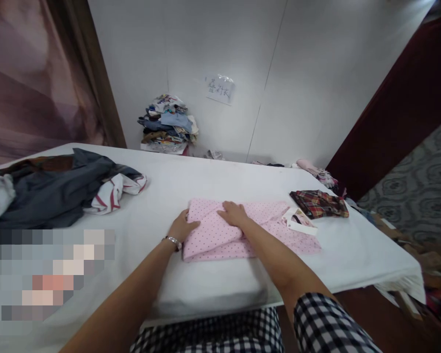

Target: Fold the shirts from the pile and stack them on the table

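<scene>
A pink shirt (213, 235) with small dark dots lies folded on the white-covered table, its long side toward me. At its left edge is my left hand (183, 225), with the thumb over the top and the fingers curled round the border. My right hand (235, 214) rests palm down on the upper layer, fingers spread out, and its forearm crosses the cloth. On the right part of the shirt a white hang tag (302, 221) shows a printed picture. Just beyond the tag lies a folded red plaid garment (319, 203).
Loose dark grey clothing (59, 189) and a white piece with red stripes (117, 192) lie at the left. A clothes pile (169, 122) stands against the wall, under a paper sign (220, 89). More garments (316, 171) line the far right edge of the table (242, 179).
</scene>
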A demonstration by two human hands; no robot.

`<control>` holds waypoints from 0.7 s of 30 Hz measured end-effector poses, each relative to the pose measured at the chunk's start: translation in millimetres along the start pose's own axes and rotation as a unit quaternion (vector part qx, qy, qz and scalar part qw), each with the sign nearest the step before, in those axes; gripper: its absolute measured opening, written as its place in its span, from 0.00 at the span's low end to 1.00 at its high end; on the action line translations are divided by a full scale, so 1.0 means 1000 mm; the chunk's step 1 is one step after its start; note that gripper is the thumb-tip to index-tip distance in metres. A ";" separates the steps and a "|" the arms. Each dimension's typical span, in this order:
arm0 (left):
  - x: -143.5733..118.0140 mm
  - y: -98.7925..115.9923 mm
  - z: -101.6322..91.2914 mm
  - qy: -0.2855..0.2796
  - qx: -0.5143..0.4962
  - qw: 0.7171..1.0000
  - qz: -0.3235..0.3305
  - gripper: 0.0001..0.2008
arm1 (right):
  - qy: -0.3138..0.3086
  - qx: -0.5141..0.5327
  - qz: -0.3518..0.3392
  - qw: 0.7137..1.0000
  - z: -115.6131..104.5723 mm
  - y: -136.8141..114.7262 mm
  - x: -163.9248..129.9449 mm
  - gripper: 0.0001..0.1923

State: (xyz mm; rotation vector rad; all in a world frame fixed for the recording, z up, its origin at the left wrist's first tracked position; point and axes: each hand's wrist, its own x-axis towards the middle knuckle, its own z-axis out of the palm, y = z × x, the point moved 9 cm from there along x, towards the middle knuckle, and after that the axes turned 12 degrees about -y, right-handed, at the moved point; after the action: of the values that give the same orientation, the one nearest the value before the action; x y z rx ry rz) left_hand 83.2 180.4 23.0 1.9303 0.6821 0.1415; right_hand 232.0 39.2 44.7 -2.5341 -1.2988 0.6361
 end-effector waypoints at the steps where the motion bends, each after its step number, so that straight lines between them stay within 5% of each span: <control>1: 0.000 0.000 0.001 -0.004 -0.004 1.000 0.002 0.34 | 0.007 -0.010 0.034 0.999 -0.003 0.017 0.000 0.27; 4: 0.000 0.000 0.001 -0.013 -0.016 1.000 0.010 0.34 | 0.029 -0.015 0.097 0.995 -0.018 0.054 -0.012 0.24; 7: 0.001 -0.001 0.003 -0.021 -0.031 0.999 0.015 0.34 | 0.045 -0.010 0.113 0.993 -0.027 0.059 -0.032 0.25; 11: 0.000 -0.001 0.003 -0.029 -0.045 0.999 0.012 0.34 | 0.075 0.006 0.051 0.996 -0.010 0.020 -0.064 0.30; 16: -0.003 0.003 0.002 -0.024 -0.051 0.998 0.005 0.34 | 0.016 0.011 -0.056 0.998 0.047 -0.029 -0.089 0.34; 21: -0.004 0.001 -0.001 -0.004 -0.050 0.999 -0.008 0.33 | 0.071 -0.015 -0.104 0.992 0.045 -0.046 -0.115 0.33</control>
State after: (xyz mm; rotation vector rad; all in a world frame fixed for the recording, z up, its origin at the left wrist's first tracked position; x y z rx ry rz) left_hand 79.7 178.8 25.4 1.8287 0.6722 0.1552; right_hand 118.8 -27.2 54.7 -2.3754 -1.5027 0.3873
